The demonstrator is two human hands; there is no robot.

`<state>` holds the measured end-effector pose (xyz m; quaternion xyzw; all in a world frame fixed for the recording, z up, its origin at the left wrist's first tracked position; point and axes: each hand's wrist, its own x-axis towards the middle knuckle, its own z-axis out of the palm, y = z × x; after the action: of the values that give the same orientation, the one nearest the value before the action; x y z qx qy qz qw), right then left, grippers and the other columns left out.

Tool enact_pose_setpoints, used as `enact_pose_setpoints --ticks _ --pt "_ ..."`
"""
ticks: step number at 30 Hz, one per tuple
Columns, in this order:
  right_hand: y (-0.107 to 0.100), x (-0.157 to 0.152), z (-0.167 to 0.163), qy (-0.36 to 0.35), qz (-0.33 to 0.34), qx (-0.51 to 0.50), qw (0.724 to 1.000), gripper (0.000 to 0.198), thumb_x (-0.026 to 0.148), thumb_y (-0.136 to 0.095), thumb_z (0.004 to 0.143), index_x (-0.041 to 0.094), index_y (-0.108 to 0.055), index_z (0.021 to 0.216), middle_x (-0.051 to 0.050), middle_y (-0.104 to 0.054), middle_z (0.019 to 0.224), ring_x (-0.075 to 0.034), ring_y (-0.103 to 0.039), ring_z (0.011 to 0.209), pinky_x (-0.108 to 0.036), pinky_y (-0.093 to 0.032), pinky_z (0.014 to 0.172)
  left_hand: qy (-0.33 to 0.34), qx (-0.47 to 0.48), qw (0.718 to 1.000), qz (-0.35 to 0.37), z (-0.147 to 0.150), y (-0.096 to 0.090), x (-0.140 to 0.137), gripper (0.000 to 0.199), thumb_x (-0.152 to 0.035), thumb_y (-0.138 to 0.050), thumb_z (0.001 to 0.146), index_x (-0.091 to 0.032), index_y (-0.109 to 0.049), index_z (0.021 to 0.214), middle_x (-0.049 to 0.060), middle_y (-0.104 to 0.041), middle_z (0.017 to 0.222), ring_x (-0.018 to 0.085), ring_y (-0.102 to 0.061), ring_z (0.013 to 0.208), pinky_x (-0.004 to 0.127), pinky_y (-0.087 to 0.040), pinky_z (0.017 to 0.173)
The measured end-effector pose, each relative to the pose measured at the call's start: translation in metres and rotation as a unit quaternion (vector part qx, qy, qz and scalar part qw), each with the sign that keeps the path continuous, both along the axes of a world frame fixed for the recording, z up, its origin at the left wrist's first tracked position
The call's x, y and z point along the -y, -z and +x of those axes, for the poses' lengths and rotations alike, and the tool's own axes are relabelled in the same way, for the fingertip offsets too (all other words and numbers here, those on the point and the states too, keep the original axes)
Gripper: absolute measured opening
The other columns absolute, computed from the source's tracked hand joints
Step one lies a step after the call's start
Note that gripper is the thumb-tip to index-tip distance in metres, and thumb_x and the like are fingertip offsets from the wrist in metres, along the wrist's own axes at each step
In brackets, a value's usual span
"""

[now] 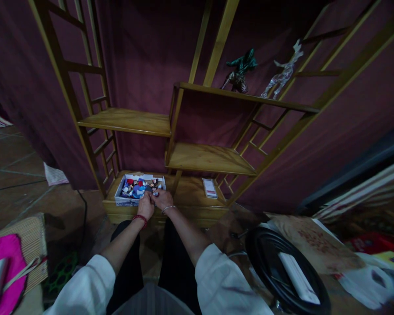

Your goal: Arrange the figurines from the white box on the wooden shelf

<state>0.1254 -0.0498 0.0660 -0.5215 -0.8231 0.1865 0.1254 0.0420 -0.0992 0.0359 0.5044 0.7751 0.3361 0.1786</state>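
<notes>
A shallow open box (127, 202) full of small colourful figurines (136, 189) sits on the bottom shelf at the left. My left hand (145, 205), with a red bead bracelet at the wrist, is at the box's front right edge, fingers closed. Right beside it, my right hand (163, 199), wearing a pale bracelet, has its fingers pinched together. The fingertips of both hands meet around something small. It is too small and too covered by the fingers for me to name.
The wooden display shelf (124, 120) stands against a dark red curtain. Two figures, one green (241, 70) and one clear (284, 74), stand on its upper board. A card (210, 188) lies on the bottom shelf. To my right is a black round stool (265, 258) bearing a white box (298, 278).
</notes>
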Motion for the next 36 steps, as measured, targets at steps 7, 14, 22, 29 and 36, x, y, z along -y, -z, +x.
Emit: enact_pose_setpoints --ticks 7,14,22,29,36 --pt "-0.013 0.013 0.003 -0.008 0.006 -0.012 1.0 0.028 0.044 -0.047 0.077 0.022 -0.062 0.086 -0.004 -0.066 0.088 -0.015 -0.059 0.081 -0.021 -0.039 0.064 -0.015 0.062 0.996 0.063 0.004 -0.008 0.008 0.024 -0.001 -0.042 0.07 -0.015 -0.047 0.088 0.006 -0.06 0.079 0.015 -0.058 0.078 0.025 -0.042 0.073" --pt "-0.018 0.02 0.01 -0.033 -0.006 -0.069 0.997 0.025 0.039 -0.05 0.077 0.024 -0.062 0.093 -0.001 -0.066 0.089 -0.014 -0.059 0.082 -0.021 -0.04 0.068 -0.031 0.161 0.98 0.109 0.004 -0.007 0.013 0.024 -0.006 -0.043 0.072 -0.014 -0.054 0.092 0.005 -0.063 0.086 0.015 -0.058 0.08 0.028 -0.045 0.077" --pt "-0.008 0.019 0.009 -0.055 -0.034 -0.167 0.984 0.028 0.025 -0.051 0.076 0.025 -0.059 0.103 0.003 -0.066 0.082 -0.01 -0.059 0.074 -0.018 -0.044 0.068 -0.034 0.275 0.952 0.13 0.001 0.002 0.014 0.031 -0.01 -0.041 0.076 -0.012 -0.058 0.102 0.005 -0.064 0.098 0.016 -0.057 0.091 0.029 -0.046 0.08" --pt "0.002 0.011 0.007 -0.059 -0.049 -0.203 0.976 0.029 0.022 -0.054 0.075 0.025 -0.059 0.104 0.003 -0.066 0.087 -0.009 -0.06 0.075 -0.019 -0.045 0.071 -0.061 0.329 0.935 0.12 -0.001 0.007 0.006 0.034 -0.008 -0.041 0.078 -0.012 -0.052 0.11 0.007 -0.064 0.097 0.015 -0.059 0.088 0.027 -0.049 0.075" --pt "0.009 -0.002 0.009 -0.044 -0.062 -0.197 0.977 0.028 0.024 -0.055 0.075 0.026 -0.059 0.103 0.002 -0.066 0.091 -0.011 -0.06 0.082 -0.021 -0.044 0.076 -0.082 0.372 0.919 0.1 0.001 0.016 -0.007 0.023 -0.009 -0.04 0.08 -0.011 -0.049 0.101 0.007 -0.062 0.089 0.012 -0.06 0.077 0.025 -0.05 0.069"
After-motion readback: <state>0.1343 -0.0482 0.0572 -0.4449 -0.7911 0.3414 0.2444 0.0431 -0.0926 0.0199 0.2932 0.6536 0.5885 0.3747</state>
